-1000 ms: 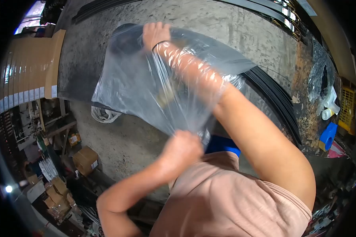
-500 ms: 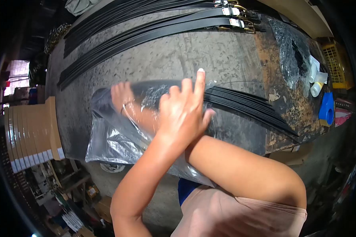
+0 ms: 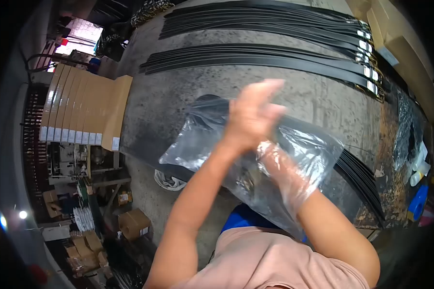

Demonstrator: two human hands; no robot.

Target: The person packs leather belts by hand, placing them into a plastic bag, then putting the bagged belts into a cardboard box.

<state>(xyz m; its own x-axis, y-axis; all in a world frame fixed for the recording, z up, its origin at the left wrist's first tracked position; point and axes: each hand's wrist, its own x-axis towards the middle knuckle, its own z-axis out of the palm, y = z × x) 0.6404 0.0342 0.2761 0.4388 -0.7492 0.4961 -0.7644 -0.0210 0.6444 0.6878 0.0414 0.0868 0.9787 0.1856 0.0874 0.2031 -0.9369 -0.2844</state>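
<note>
A clear plastic bag [image 3: 318, 144] lies over a bundle of black belts [image 3: 364, 178], whose narrow ends stick out at its right. The bundle's dark rounded end [image 3: 210, 103] shows at the bag's upper left. My left hand [image 3: 253, 118] is above the bag, blurred, its fingers stretched out and apart, with nothing visible in them. My right forearm reaches into the bag from the right, with plastic wrapped over the wrist. Behind the left hand, my right hand [image 3: 270, 154] is mostly hidden, so its fingers cannot be read.
Rows of black belts [image 3: 255, 55] with buckles and white labels lie across the table's far side. Upright cardboard boxes [image 3: 82, 106] stand at the left. Crumpled plastic [image 3: 405, 130], a white tube [image 3: 416, 178] and a blue tape dispenser [image 3: 418, 202] are at the right edge.
My right hand has drawn back toward me inside the bag, from its far left end. My left hand has turned, its fingers now pointing up and right. The view has swung left.
</note>
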